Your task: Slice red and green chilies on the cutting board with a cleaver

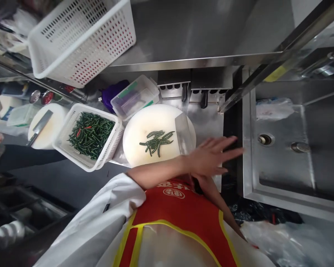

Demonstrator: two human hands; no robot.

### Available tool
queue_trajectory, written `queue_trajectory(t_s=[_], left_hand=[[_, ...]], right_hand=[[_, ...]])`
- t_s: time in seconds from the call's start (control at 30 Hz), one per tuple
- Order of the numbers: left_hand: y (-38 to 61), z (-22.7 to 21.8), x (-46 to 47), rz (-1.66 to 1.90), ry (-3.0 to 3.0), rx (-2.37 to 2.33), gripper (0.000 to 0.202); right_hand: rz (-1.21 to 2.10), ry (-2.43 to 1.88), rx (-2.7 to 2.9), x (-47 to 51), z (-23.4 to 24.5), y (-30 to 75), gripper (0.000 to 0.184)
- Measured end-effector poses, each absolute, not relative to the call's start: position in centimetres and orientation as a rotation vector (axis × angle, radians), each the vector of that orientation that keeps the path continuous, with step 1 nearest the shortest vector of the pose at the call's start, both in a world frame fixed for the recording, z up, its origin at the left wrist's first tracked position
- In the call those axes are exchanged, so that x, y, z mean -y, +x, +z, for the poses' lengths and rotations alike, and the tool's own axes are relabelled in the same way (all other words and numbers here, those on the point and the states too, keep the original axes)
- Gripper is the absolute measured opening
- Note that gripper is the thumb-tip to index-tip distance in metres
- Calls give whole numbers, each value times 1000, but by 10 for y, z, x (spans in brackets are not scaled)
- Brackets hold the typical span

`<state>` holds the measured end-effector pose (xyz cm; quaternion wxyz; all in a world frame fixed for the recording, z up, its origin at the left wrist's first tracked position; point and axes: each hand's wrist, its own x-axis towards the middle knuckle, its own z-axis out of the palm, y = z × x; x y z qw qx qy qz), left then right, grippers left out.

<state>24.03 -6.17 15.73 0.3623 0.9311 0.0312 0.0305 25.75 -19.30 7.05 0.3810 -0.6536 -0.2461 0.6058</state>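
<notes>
My left hand [210, 155] stretches across my body to the right, fingers spread, with nothing in it. Under its wrist, my right forearm [213, 191] comes up from below; the right hand's fingers are hidden. A cleaver [183, 133] has its broad blade over the right side of a round white cutting board [139, 118]. The cleaver's handle end runs in under my left hand, so I cannot see what grips it. Several long green chili peppers [157, 141] lie in a loose pile mid-board, left of the blade.
A white basket of green chilies [93, 135] with a few red ones stands left of the board. Behind are a clear plastic tub [136, 97] and knife racks [175, 83]. A second board holds a cleaver [40, 126]. A steel sink [284, 163] lies right; a perforated basket [100, 48] sits above.
</notes>
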Motion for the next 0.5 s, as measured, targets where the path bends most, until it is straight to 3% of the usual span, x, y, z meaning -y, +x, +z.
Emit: queue_trajectory(t_s=[0.1, 0.23, 0.33, 0.5], left_hand=[[191, 146, 14, 4, 2042, -250, 67], [87, 142, -11, -399, 1527, -325, 55], [8, 131, 20, -517, 1289, -517, 58], [-63, 92, 102, -267, 1004, -1092, 47]], right_hand=[[1535, -1583, 546, 199, 74, 253, 19], [1388, -1680, 774, 190, 77, 266, 58], [1120, -1924, 1239, 165, 76, 290, 66], [811, -2132, 1922, 83, 72, 334, 65]])
